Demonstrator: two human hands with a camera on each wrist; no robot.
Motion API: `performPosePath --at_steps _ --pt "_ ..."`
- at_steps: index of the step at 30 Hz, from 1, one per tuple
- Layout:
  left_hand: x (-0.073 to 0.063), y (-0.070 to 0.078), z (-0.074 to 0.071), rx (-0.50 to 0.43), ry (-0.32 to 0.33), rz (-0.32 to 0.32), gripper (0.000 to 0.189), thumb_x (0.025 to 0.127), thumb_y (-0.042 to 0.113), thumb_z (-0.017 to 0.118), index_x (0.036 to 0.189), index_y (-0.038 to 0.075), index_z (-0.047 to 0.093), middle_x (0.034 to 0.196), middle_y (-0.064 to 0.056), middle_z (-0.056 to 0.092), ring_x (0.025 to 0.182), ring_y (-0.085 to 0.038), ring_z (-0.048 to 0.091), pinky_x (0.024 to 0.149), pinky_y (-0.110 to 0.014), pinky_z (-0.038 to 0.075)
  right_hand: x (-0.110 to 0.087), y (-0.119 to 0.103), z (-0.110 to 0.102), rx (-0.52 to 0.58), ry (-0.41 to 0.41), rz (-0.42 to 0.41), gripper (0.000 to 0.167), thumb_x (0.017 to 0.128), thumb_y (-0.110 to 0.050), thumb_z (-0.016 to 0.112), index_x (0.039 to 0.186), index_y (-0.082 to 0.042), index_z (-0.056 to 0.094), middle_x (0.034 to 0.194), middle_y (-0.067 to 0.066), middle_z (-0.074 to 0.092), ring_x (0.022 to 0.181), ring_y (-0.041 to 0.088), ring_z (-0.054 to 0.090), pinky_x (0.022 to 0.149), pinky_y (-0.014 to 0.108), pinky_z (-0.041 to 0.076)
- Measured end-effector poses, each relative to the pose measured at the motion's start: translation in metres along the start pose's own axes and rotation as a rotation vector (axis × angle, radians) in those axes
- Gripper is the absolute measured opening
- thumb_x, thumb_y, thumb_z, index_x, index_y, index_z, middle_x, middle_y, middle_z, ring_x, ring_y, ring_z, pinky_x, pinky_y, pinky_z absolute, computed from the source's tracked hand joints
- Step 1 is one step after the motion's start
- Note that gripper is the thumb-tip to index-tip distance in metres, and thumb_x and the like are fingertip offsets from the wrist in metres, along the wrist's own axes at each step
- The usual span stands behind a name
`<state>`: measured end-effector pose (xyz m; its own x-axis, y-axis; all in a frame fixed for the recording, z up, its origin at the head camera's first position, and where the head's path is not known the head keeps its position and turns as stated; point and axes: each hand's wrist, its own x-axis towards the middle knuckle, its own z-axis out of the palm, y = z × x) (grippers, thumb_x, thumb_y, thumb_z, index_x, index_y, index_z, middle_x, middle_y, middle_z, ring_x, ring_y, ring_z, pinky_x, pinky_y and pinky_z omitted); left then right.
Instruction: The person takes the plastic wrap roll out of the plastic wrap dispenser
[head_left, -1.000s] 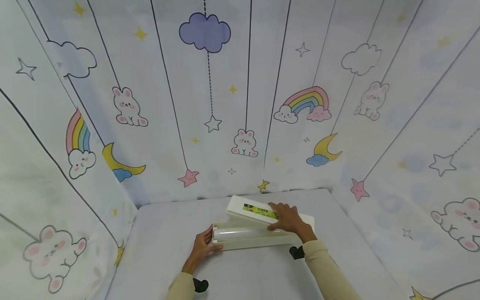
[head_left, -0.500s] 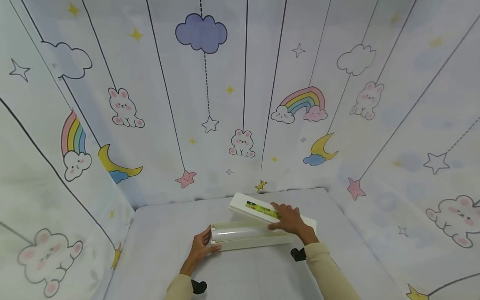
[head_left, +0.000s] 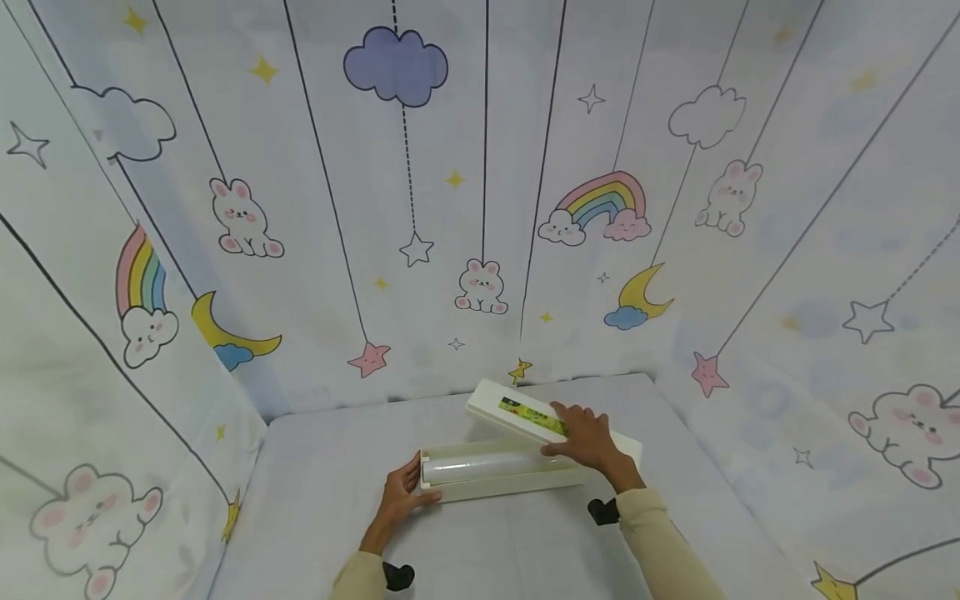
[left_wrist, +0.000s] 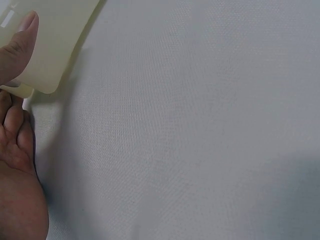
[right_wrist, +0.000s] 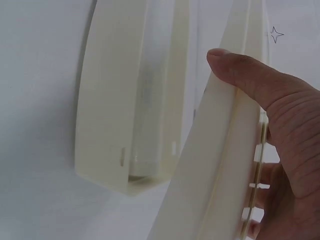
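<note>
A long cream plastic box [head_left: 517,485] lies on the table with a shiny, translucent roll [head_left: 480,465] inside, which looks like cling film. My left hand [head_left: 399,493] grips the box's left end, thumb on the front wall; the left wrist view shows that thumb on the box corner [left_wrist: 55,50]. Above and behind the box's right part, my right hand [head_left: 591,437] holds the long white lid [head_left: 491,400], tilted and apart from the box. A green and yellow label [head_left: 521,410] is on the lid's top. In the right wrist view, the thumb presses the lid's near side [right_wrist: 215,135], fingers curled round the far edge.
A pale cloth covers the table [head_left: 322,467]. White cloth walls [head_left: 315,250] printed with bunnies, stars and clouds stand behind and at both sides. A dark heart-shaped piece [head_left: 399,576] shows by the left sleeve, another [head_left: 603,511] by the right.
My right hand has moved the lid away from the box, rightward and farther back, uncovering more of the roll. My left hand keeps its grip on the box. The head view has shifted slightly.
</note>
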<state>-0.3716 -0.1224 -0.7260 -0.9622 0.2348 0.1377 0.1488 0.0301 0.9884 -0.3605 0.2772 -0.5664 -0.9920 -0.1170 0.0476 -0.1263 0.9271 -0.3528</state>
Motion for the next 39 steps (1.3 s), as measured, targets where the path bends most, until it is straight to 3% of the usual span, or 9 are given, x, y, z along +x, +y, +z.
performPosePath --at_steps 7,10,14,15,16,19,26,34,39 --pt "0.000 0.003 0.005 0.022 0.007 -0.006 0.111 0.073 0.009 0.101 0.161 -0.014 0.037 0.166 -0.032 0.044 0.154 -0.047 0.045 0.111 -0.005 0.042 -0.007 0.010 -0.002 0.009 0.048 -0.005 0.098 0.085 -0.049 0.091 0.163 -0.006 0.049 0.126 0.021 0.067 0.099 0.031 0.054 0.084 0.052 0.036" --pt "-0.002 0.009 0.007 0.027 0.010 -0.015 0.109 0.075 0.006 0.100 0.162 -0.014 0.037 0.166 -0.032 0.043 0.154 -0.038 0.051 0.119 -0.015 0.045 -0.008 0.011 -0.003 0.002 0.051 0.003 0.097 0.085 -0.049 0.091 0.162 -0.006 0.049 0.126 0.022 0.067 0.099 0.032 0.055 0.083 0.052 0.036" --pt "-0.006 0.019 0.010 0.035 0.003 -0.006 0.105 0.078 0.000 0.097 0.161 -0.016 0.035 0.166 -0.035 0.042 0.154 -0.044 0.050 0.127 -0.038 0.044 -0.007 0.018 0.001 -0.004 0.078 0.008 0.098 0.086 -0.052 0.089 0.162 -0.005 0.049 0.125 0.023 0.068 0.097 0.032 0.055 0.081 0.051 0.035" --pt "-0.006 0.020 0.010 0.033 0.004 -0.011 0.105 0.078 0.000 0.097 0.161 -0.015 0.036 0.166 -0.034 0.042 0.155 -0.043 0.049 0.127 -0.036 0.044 -0.008 0.020 0.002 -0.004 0.084 0.009 0.098 0.086 -0.053 0.088 0.162 -0.005 0.049 0.124 0.023 0.068 0.097 0.032 0.055 0.081 0.051 0.035" --pt "-0.007 0.022 0.011 0.045 0.003 -0.002 0.103 0.078 -0.001 0.096 0.161 -0.016 0.036 0.166 -0.035 0.042 0.155 -0.054 0.043 0.128 -0.042 0.043 -0.008 0.021 0.002 -0.004 0.090 0.009 0.099 0.086 -0.053 0.088 0.162 -0.004 0.049 0.124 0.023 0.069 0.096 0.031 0.055 0.080 0.050 0.035" --pt "-0.007 0.020 0.011 0.054 -0.008 0.018 0.103 0.079 0.000 0.096 0.161 -0.017 0.035 0.165 -0.037 0.042 0.154 -0.056 0.043 0.127 -0.040 0.045 -0.011 0.019 -0.003 0.006 0.086 0.031 0.098 0.086 -0.052 0.088 0.162 -0.004 0.049 0.123 0.022 0.069 0.096 0.031 0.054 0.081 0.050 0.034" --pt "-0.007 0.014 0.008 0.090 0.007 0.072 0.101 0.079 0.002 0.097 0.158 -0.020 0.038 0.162 -0.040 0.042 0.149 -0.055 0.049 0.116 -0.013 0.048 -0.018 0.019 -0.010 0.002 0.068 0.061 0.098 0.088 -0.053 0.088 0.163 -0.006 0.048 0.127 0.021 0.068 0.099 0.030 0.055 0.083 0.049 0.035" --pt "-0.007 0.014 0.006 0.059 0.006 0.053 0.102 0.079 0.003 0.097 0.160 -0.017 0.037 0.164 -0.038 0.042 0.151 -0.056 0.045 0.119 -0.016 0.046 -0.020 0.028 -0.009 0.012 0.134 0.032 0.095 0.087 -0.053 0.086 0.159 -0.002 0.052 0.120 0.023 0.069 0.093 0.032 0.054 0.079 0.051 0.034" --pt "-0.005 0.005 0.006 0.056 0.023 0.071 0.102 0.077 0.004 0.098 0.158 -0.018 0.040 0.162 -0.038 0.043 0.149 -0.033 0.058 0.111 -0.005 0.045 -0.021 0.029 -0.010 0.015 0.107 0.061 0.095 0.088 -0.053 0.086 0.160 -0.003 0.050 0.122 0.022 0.068 0.095 0.031 0.054 0.081 0.052 0.035"
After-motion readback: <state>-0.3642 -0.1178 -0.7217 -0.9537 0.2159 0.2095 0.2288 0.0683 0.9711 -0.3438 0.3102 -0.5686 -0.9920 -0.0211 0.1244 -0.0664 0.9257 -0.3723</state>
